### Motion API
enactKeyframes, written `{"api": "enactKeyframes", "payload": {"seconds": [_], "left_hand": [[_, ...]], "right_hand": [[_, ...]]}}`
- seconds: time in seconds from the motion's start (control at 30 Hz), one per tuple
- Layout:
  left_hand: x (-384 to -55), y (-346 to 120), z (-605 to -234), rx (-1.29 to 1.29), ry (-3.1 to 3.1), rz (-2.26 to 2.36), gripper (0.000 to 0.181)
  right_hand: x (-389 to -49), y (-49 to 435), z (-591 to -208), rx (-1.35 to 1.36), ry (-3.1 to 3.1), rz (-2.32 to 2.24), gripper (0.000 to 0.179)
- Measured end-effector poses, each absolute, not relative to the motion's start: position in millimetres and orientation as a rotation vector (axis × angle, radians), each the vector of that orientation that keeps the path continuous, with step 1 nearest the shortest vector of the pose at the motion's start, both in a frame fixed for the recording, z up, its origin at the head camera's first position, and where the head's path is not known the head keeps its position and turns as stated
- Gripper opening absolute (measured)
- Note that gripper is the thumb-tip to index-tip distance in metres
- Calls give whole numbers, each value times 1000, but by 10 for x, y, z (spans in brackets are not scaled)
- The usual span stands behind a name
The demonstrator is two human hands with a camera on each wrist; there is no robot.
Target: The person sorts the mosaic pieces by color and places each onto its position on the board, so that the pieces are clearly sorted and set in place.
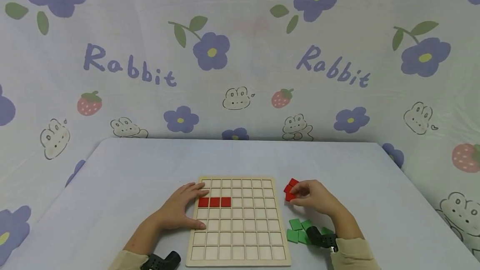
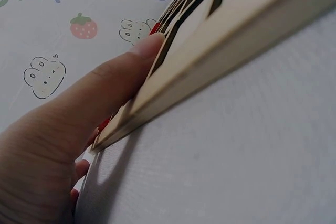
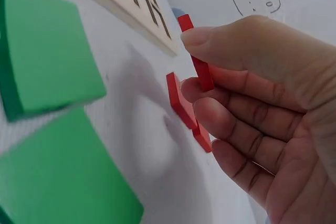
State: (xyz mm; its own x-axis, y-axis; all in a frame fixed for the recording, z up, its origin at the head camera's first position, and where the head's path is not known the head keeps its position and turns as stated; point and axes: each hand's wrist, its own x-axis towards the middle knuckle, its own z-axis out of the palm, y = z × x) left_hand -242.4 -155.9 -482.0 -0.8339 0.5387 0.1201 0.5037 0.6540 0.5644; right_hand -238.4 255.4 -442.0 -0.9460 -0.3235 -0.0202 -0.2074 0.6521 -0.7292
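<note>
A square-gridded wooden board (image 1: 238,263) lies on the table, with three red tiles (image 1: 214,202) side by side at the left of its third row from the back. My left hand (image 1: 179,208) rests on the board's left edge, fingers and thumb spread. In the left wrist view the thumb (image 2: 113,80) touches the wooden frame. Right of the board, my right hand (image 1: 313,197) pinches a red square tile (image 3: 198,59) between thumb and fingers, tilted on edge above the table. Two more red tiles (image 3: 180,102) lie beneath it, close to the fingertips.
Several green tiles (image 1: 295,224) lie in a loose group right of the board, partly hidden by the right wrist's black camera (image 1: 318,238). A white cloth covers the table (image 1: 150,166). Behind it hangs a curtain (image 1: 255,66) printed with flowers and rabbits.
</note>
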Motion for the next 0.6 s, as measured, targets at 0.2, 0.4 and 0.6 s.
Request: {"api": "enactKeyframes", "payload": {"seconds": [0.2,0.4,0.6], "left_hand": [[-2415,-1555,-4811,870,2801,930,89],[-2404,-1551,-4797,876,2809,926,89],[-2406,-1548,-4805,878,2814,926,89]], "right_hand": [[-2405,2484,-4387,-512,2732,-1135,21],[-2423,2394,-4350,-597,2704,-1173,24],[-2445,2276,-4352,-645,2701,-1171,26]]}}
